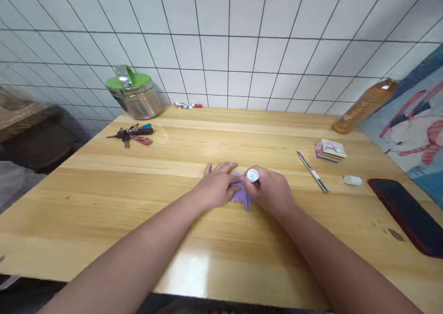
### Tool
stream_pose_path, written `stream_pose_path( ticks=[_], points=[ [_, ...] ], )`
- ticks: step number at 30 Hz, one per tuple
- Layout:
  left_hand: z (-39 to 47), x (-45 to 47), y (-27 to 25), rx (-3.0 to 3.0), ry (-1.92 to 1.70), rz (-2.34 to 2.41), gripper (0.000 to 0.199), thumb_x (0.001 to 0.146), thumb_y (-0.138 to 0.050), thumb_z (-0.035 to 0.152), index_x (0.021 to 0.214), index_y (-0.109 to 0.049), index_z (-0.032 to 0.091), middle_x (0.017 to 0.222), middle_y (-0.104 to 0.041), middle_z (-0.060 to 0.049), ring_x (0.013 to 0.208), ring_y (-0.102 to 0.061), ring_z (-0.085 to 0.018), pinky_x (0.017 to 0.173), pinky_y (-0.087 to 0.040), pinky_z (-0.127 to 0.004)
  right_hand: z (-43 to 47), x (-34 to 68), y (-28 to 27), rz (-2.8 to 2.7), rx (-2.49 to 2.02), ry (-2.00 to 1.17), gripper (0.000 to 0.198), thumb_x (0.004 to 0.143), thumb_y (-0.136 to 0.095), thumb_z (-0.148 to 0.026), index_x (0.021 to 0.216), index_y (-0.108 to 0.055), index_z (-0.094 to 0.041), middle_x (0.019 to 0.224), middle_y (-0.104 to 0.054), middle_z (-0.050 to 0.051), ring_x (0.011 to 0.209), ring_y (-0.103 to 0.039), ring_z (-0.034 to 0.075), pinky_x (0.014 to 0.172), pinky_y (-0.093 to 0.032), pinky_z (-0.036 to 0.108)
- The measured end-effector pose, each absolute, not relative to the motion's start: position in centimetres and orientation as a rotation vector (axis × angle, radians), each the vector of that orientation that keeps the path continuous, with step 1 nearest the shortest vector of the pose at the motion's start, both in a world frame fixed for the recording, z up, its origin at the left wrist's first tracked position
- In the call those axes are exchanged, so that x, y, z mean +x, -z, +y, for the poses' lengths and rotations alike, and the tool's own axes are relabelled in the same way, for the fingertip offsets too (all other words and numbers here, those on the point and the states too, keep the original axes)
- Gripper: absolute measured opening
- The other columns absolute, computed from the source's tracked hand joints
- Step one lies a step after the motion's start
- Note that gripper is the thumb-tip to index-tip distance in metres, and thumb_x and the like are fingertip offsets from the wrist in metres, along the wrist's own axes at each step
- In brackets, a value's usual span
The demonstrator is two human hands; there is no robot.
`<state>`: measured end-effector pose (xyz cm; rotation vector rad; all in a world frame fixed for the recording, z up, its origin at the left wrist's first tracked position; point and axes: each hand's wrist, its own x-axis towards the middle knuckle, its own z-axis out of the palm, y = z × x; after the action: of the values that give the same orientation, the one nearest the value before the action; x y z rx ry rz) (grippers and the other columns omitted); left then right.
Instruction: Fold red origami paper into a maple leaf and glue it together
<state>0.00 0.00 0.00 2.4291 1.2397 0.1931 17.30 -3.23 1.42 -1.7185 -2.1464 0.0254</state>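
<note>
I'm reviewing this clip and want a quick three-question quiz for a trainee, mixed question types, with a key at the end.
1. Which hand grips the object with the round white end?
2. True or false: the keys lie nearer to the metal canister than the dark phone does.
3. What colour is the cut paper at the hands? A) green B) purple C) red

Key:
1. The right hand.
2. True.
3. B.
</note>
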Motion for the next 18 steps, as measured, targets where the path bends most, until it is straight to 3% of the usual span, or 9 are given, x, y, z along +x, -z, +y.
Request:
stream_pose_path(
  ticks=[4,7,18],
  points=[
    [-0.15,-0.1,-0.24,2.388,-0.194,1.258,0.04,0.081,-0.049,0.057,0.117,-0.058,0.042,0.147,-0.035,0.0,0.135,-0.026,-0.03,0.105,-0.007,-0.063,-2.98,17.29,-1.48,-2.12,-1.758,-0.065,0.028,0.086,-0.046,-0.046,0.081,-0.059,-0.021,0.07,-0.066,0.002,0.064,-0.06,0.018,0.054,-0.03,0.026],
    [-0.27,-0.01,-0.23,2.396,-0.198,1.281,0.047,0.071,-0.063,0.055,0.115,-0.059,0.041,0.148,-0.033,0.0,0.135,-0.026,-0.032,0.104,-0.006,-0.065,-3.02,17.28,-1.49,-2.112,-1.756,-0.09,0.03,0.086,-0.047,-0.047,0.081,-0.06,-0.021,0.069,-0.066,0.002,0.062,-0.06,0.018,0.053,-0.03,0.026],
    [-0.22,0.11,-0.59,2.368,-0.154,1.26,0.047,0.073,-0.062,0.052,0.118,-0.056,0.042,0.15,-0.029,-0.002,0.137,-0.021,-0.033,0.102,-0.005,-0.069,-3.44,17.48,-1.22,-2.134,-1.672,-0.069,0.029,0.085,-0.047,-0.045,0.085,-0.062,-0.021,0.07,-0.067,0.002,0.061,-0.06,0.017,0.052,-0.029,0.025]
  ],
)
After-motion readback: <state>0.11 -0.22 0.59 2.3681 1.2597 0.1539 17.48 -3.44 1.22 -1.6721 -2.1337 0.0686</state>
